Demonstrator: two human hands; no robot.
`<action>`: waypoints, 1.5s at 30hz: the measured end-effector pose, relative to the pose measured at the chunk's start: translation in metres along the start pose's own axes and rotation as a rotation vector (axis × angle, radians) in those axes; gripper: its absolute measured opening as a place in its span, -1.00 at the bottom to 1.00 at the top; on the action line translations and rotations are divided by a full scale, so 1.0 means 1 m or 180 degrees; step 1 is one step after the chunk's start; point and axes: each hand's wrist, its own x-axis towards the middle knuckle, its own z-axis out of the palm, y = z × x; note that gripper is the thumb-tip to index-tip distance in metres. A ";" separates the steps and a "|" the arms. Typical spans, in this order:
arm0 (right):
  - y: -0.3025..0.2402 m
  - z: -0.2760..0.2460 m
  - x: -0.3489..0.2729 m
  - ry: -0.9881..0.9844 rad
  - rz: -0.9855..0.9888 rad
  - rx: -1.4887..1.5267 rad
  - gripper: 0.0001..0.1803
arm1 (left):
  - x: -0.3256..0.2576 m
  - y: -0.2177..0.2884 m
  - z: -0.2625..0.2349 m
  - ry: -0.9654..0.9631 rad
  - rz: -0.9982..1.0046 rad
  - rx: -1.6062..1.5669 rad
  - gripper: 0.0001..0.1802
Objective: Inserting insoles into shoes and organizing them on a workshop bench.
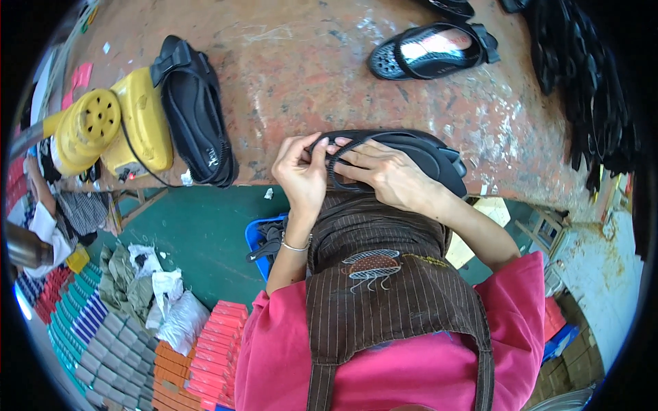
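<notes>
At the near edge of the worktable (288, 82), both my hands are on a black shoe (428, 152) lying sideways, its bow end to the right. My left hand (301, 175) pinches the rim at the left end between thumb and fingers. The fingers of my right hand (394, 175) reach over the shoe's opening and press on the edge near the left fingertips. Whatever small part may lie between the fingertips is hidden. Another black shoe with a bow (195, 113) rests to the left. Farther off at the right sits a black shoe with a perforated toe (435, 51).
A yellow machine (140, 120) with a round vented head and a cord stands at the left. Black straps (582, 89) hang over the right edge. Below are a blue bin (255, 240), stacked red boxes (216, 356) and plastic bags (184, 322). Another person's arm (42, 188) shows far left.
</notes>
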 end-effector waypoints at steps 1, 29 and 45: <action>-0.003 0.001 0.001 0.0149 0.0027 -0.0185 -0.49 | 0.001 0.000 -0.001 -0.0016 -0.0049 -0.0012 -0.87; -0.010 -0.001 -0.087 0.2088 0.1906 -0.0464 -0.64 | -0.096 0.043 0.077 -0.2713 0.2448 0.2120 -0.49; 0.037 -0.034 -0.047 0.1382 0.2286 -0.0855 -0.46 | -0.091 0.046 0.077 -0.2639 0.2444 0.1992 -0.55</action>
